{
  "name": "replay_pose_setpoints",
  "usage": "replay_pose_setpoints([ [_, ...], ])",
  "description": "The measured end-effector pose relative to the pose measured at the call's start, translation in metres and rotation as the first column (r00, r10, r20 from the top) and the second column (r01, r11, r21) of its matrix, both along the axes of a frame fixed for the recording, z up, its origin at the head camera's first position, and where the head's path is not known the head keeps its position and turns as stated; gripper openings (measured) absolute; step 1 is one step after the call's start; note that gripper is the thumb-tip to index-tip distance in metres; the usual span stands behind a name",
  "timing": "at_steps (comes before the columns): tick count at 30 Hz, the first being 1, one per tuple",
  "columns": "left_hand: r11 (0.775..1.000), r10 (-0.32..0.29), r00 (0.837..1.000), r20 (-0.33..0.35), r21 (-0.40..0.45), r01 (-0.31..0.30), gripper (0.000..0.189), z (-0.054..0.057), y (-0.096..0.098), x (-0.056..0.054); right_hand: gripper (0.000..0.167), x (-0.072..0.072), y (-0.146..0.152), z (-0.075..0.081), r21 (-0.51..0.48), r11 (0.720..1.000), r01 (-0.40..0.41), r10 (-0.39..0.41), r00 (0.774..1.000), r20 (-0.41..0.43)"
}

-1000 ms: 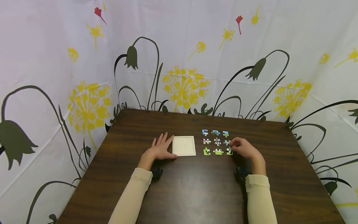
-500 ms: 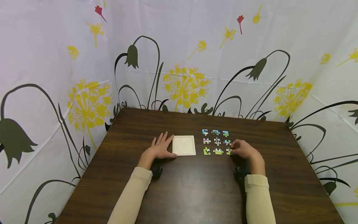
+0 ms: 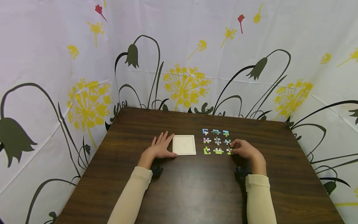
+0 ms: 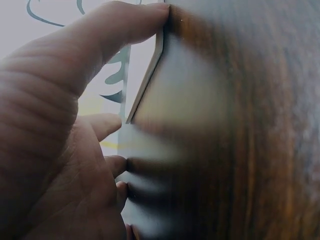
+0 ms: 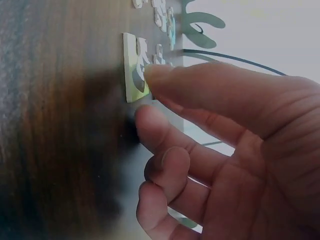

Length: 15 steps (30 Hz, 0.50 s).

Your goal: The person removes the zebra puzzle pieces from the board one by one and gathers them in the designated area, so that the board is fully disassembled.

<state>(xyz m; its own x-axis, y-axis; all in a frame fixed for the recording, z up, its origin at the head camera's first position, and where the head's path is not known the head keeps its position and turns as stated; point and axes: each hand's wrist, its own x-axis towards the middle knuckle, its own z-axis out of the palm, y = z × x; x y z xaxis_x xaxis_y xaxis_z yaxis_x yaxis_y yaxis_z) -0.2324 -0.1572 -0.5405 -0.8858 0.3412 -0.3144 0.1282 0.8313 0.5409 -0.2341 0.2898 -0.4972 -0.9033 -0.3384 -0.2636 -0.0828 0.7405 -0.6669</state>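
Observation:
My left hand (image 3: 158, 150), fingers spread, rests at the left side of a pale square puzzle tray (image 3: 184, 145); thumb and index finger touch its edge. In the left wrist view, the thumb (image 4: 117, 30) reaches the tray's thin rim (image 4: 147, 75). Several jigsaw puzzle pieces lie picture side up in rows right of the tray. At the near right corner, my right hand (image 3: 246, 150) holds a green, black and white puzzle piece (image 3: 229, 151) by its right edge. This piece (image 5: 134, 70) lies flat under the thumb tip in the right wrist view, the other fingers curled below. The index fingertip is hidden.
The dark wooden table (image 3: 193, 189) carries the tray and pieces. A blue-topped piece (image 3: 225, 133) lies in the far row, a green one (image 3: 207, 150) in the near row. Behind the table hangs a white flowered curtain (image 3: 179, 46).
My right hand has shifted slightly toward me and its fingers have come down onto the near right puzzle piece, covering more of it. The left hand and tray stay put.

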Motion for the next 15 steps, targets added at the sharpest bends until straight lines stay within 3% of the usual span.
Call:
replay_pose_setpoints([
  [4,1.0,-0.003,1.0,-0.025,0.008,0.003,0.121,0.004,0.002,0.001,0.022,0.0,0.002,0.003,-0.016,1.0,0.014,-0.014,1.0,0.002],
  [7,0.999,-0.011,0.999,-0.041,0.036,0.013,0.121,0.013,0.003,0.003,0.025,0.002,0.002,0.008,-0.032,0.999,0.034,-0.035,0.999,-0.014],
  [15,0.999,-0.024,0.998,-0.054,0.034,0.026,0.094,0.047,0.003,0.006,0.044,0.007,-0.007,0.043,0.0,0.996,0.088,-0.087,0.979,-0.185],
])
